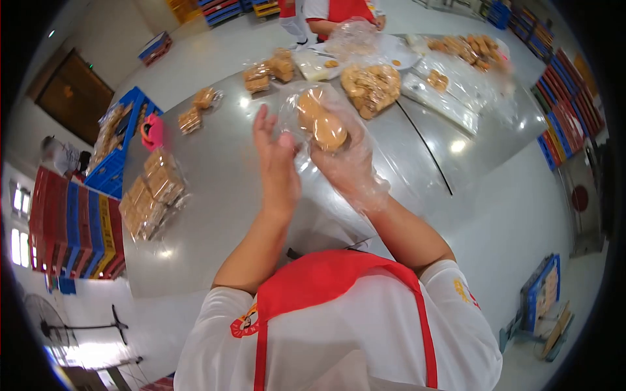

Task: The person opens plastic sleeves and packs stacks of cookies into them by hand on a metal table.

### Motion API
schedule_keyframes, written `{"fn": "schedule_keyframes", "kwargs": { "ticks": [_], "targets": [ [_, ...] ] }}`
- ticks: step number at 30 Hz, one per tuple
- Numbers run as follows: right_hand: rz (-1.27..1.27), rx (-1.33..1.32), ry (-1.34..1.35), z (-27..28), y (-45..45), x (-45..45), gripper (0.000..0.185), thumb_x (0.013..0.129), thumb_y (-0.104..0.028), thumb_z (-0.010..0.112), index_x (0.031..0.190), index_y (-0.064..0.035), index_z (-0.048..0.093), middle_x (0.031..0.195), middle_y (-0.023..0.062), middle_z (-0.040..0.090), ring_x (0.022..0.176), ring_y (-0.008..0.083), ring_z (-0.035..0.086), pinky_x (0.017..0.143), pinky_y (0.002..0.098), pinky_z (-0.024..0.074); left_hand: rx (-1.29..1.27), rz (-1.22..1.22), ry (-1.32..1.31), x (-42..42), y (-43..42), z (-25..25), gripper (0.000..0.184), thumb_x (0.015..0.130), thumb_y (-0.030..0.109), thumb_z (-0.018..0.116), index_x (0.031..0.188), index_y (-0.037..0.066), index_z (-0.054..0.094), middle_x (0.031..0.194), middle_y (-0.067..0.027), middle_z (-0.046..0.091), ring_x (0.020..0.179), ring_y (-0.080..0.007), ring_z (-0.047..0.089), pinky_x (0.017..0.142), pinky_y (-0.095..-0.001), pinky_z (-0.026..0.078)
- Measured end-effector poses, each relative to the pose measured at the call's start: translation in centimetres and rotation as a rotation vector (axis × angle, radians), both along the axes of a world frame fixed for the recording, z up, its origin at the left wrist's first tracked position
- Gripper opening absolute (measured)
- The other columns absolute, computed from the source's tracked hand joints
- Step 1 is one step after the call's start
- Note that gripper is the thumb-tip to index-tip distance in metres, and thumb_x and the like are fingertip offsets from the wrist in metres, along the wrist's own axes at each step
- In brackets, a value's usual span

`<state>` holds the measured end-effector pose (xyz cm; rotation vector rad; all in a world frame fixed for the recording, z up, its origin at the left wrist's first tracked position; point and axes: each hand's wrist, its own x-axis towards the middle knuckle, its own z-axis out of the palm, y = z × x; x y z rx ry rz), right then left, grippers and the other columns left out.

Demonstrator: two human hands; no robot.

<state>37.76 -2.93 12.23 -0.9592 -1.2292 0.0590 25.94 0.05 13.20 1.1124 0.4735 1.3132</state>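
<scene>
My right hand [349,166], in a thin see-through plastic glove, is closed around round golden-brown buns [329,132] above the metal table. A transparent plastic bag [287,107] surrounds the buns, though I cannot tell how far they sit inside it. To their left is my left hand [277,159], bare, its fingers spread and its thumb near the bag's edge; whether it touches the plastic is unclear. Just beyond my right hand lies a large bag of baked pieces [370,88].
Packed bundles [153,192] lie on the steel table [215,215] at left, beside a blue crate [114,159] and a pink tape dispenser [152,132]. Flat plastic bags [440,104] and a loose pile of baked pieces [473,49] are at far right. A co-worker [345,10] stands opposite.
</scene>
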Motion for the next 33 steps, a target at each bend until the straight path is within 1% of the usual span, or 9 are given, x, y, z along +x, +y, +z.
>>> {"fn": "schedule_keyframes", "kwargs": {
  "ticks": [1,8,10,13,18,24,26,28,33],
  "targets": [
    [0.034,0.062,-0.057,0.6,-0.2,-0.7,0.064,0.068,0.007,0.069,0.129,-0.0074,0.055,0.130,0.0216,0.057,0.119,0.0402,0.057,0.100,0.0419,0.0471,-0.027,-0.027,-0.054,0.2,0.1,0.0,0.068,0.096,0.042,0.057,0.148,0.007,0.031,0.140,-0.0136,0.045,0.128,-0.0275,0.046,0.107,-0.0419,0.040],
    [-0.010,-0.024,-0.581,0.3,-1.2,-1.5,0.068,0.065,0.001,0.075,0.129,-0.0093,0.055,0.127,0.0201,0.057,0.117,0.0420,0.056,0.095,0.0489,0.0496,-0.234,-0.082,-0.197,-1.2,0.2,1.2,0.053,0.100,0.031,0.050,0.147,0.014,0.032,0.132,-0.0108,0.052,0.123,-0.0249,0.052,0.107,-0.0397,0.043],
    [0.031,-0.053,-0.680,0.4,-0.9,-1.9,0.068,0.065,0.001,0.075,0.129,-0.0090,0.054,0.127,0.0202,0.057,0.115,0.0412,0.056,0.092,0.0493,0.0503,-0.298,-0.103,-0.275,-1.3,0.2,-0.1,0.059,0.097,0.027,0.056,0.148,0.013,0.029,0.128,-0.0127,0.053,0.116,-0.0229,0.056,0.100,-0.0376,0.047],
    [0.080,-0.197,-0.654,2.5,-0.4,-3.6,0.062,0.069,0.000,0.075,0.127,-0.0076,0.055,0.126,0.0201,0.057,0.111,0.0420,0.058,0.090,0.0497,0.0509,-0.200,-0.227,-0.477,-2.0,1.0,-2.5,0.061,0.096,0.024,0.056,0.149,0.016,0.028,0.132,-0.0127,0.050,0.118,-0.0235,0.054,0.101,-0.0380,0.046],
    [0.089,0.026,-0.816,2.4,0.5,-5.2,0.054,0.071,-0.001,0.072,0.123,-0.0062,0.057,0.125,0.0199,0.058,0.107,0.0437,0.059,0.089,0.0492,0.0511,-0.139,-0.252,-0.479,-4.8,1.8,-1.5,0.056,0.098,0.031,0.048,0.148,0.013,0.034,0.134,-0.0105,0.052,0.124,-0.0251,0.051,0.107,-0.0415,0.042],
    [0.083,-0.025,-0.903,-0.3,4.5,-7.7,0.061,0.071,-0.005,0.071,0.130,-0.0072,0.055,0.130,0.0166,0.058,0.116,0.0421,0.056,0.091,0.0489,0.0505,-0.447,-0.233,-0.712,-4.6,-0.2,-7.7,0.064,0.099,0.033,0.050,0.155,0.020,0.022,0.140,-0.0074,0.045,0.128,-0.0252,0.048,0.107,-0.0442,0.041],
    [0.076,-0.050,-1.046,-4.1,7.6,-8.0,0.062,0.073,-0.009,0.069,0.133,-0.0079,0.053,0.133,0.0132,0.057,0.120,0.0395,0.054,0.091,0.0475,0.0502,-0.648,-0.166,-0.529,-5.6,-1.4,-10.3,0.045,0.100,0.034,0.045,0.138,0.011,0.046,0.138,-0.0066,0.051,0.124,-0.0251,0.054,0.107,-0.0451,0.042],
    [0.024,-0.068,-1.266,-8.7,10.7,-8.4,0.060,0.077,-0.012,0.066,0.135,-0.0088,0.052,0.135,0.0092,0.055,0.123,0.0362,0.051,0.091,0.0459,0.0493,-0.704,-0.241,-0.447,-7.2,-3.4,-12.3,0.032,0.098,0.025,0.048,0.125,0.008,0.051,0.130,-0.0071,0.057,0.111,-0.0286,0.062,0.101,-0.0482,0.047],
    [0.240,-0.194,-1.253,-11.6,10.8,-11.9,0.049,0.081,-0.013,0.061,0.130,-0.0112,0.055,0.134,0.0053,0.052,0.123,0.0312,0.047,0.093,0.0473,0.0453,-0.936,-0.252,-0.290,-9.1,-4.0,-18.2,0.017,0.094,0.010,0.052,0.110,0.003,0.054,0.107,-0.0169,0.065,0.095,-0.0340,0.067,0.087,-0.0471,0.056]
  ]
}}
